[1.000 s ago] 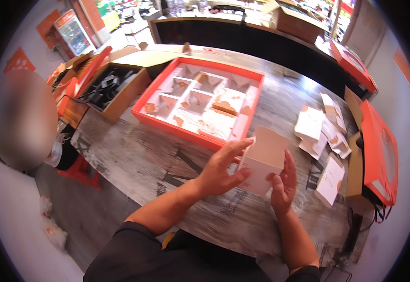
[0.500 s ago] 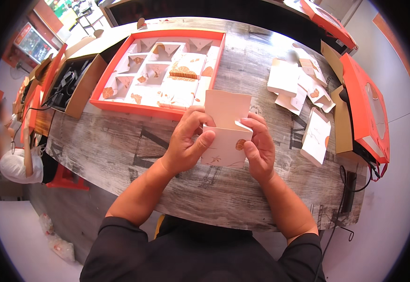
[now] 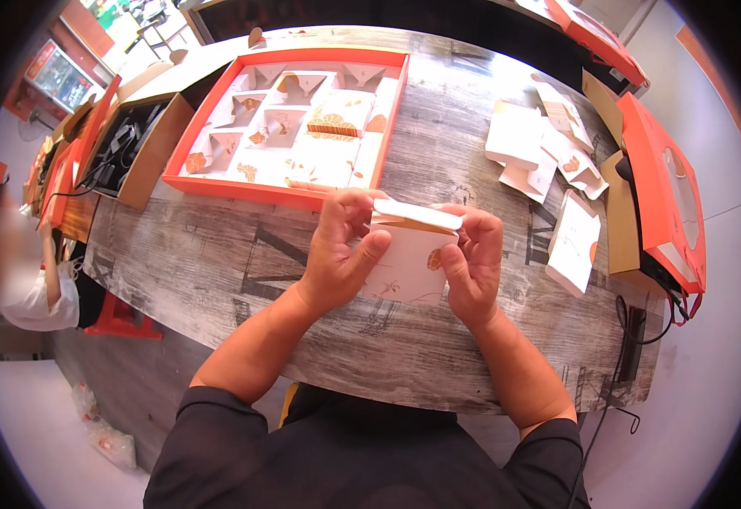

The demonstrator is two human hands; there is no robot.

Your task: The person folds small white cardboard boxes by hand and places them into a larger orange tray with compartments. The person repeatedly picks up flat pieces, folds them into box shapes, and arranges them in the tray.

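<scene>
Between my hands, above the near part of the table, is a small white cardboard box [image 3: 406, 270] printed with an orange flower pattern. Its top flap [image 3: 417, 215] is folded over, with a narrow gap along the front edge. My left hand [image 3: 342, 254] grips the left side, thumb on the front and fingers curled near the flap. On the right side, my right hand [image 3: 472, 265] is closed the same way, its thumb beside the printed flower. The back of the small box is hidden.
A large red-rimmed tray [image 3: 281, 197] with white compartments lies beyond my hands. Several flattened white boxes [image 3: 515, 136] lie at right, another [image 3: 574, 246] nearer. An orange gift box [image 3: 663, 195] stands at the right edge, a brown carton [image 3: 145, 161] with cables at left. Someone [image 3: 44, 293] sits far left.
The small box's flap, upright before, has been folded forward and down over the opening. Both hands have stayed at the box's sides, fingers shifted up toward the flap.
</scene>
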